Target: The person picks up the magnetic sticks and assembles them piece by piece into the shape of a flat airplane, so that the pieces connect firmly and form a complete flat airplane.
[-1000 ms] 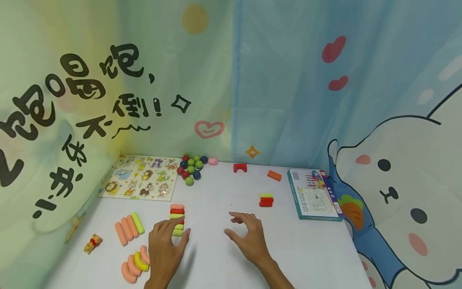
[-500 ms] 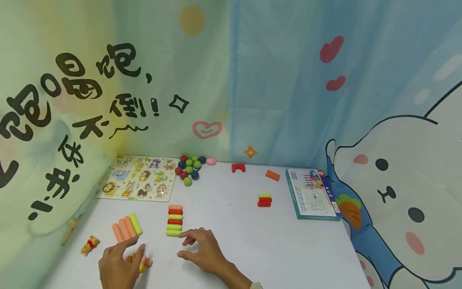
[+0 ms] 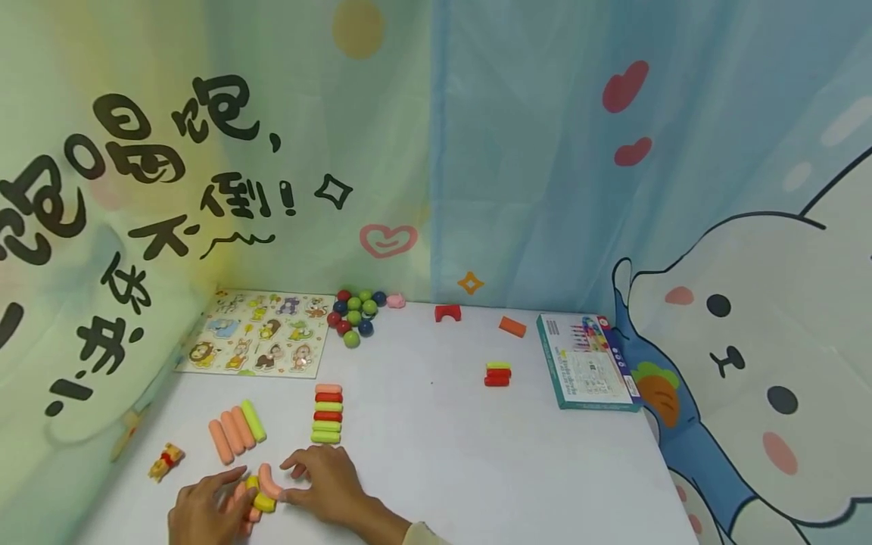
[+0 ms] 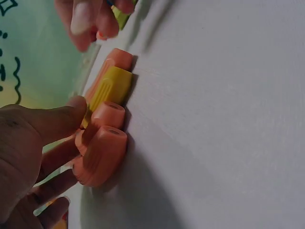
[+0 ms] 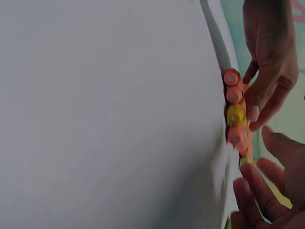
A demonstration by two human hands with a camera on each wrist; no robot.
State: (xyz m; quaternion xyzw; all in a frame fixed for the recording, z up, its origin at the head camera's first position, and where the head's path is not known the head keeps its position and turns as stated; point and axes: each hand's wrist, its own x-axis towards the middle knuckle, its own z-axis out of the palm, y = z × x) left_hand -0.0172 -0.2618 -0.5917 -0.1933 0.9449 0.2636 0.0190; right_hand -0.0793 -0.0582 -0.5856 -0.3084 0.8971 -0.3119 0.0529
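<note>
Several curved toy rods, pink and yellow with grey discs in their ends, lie side by side near the table's front left. My left hand holds the left part of this row, its thumb by the yellow curved rod and its fingers around the pink curved rods. To the right, my right hand has its fingers apart, with the thumb near the lower end of the rightmost pink curved rod. Whether it touches that rod is unclear. The left hand partly hides the row in the head view.
Straight pink and green rods lie behind the left hand, beside a small bear figure. A column of short rods lies centre-left. Farther back are an animal puzzle board, coloured balls, red and green short rods and a box.
Both hands have moved left and toward the front of the table. The left hand has come onto the curved rods, and the right hand has come beside the rightmost pink one.
</note>
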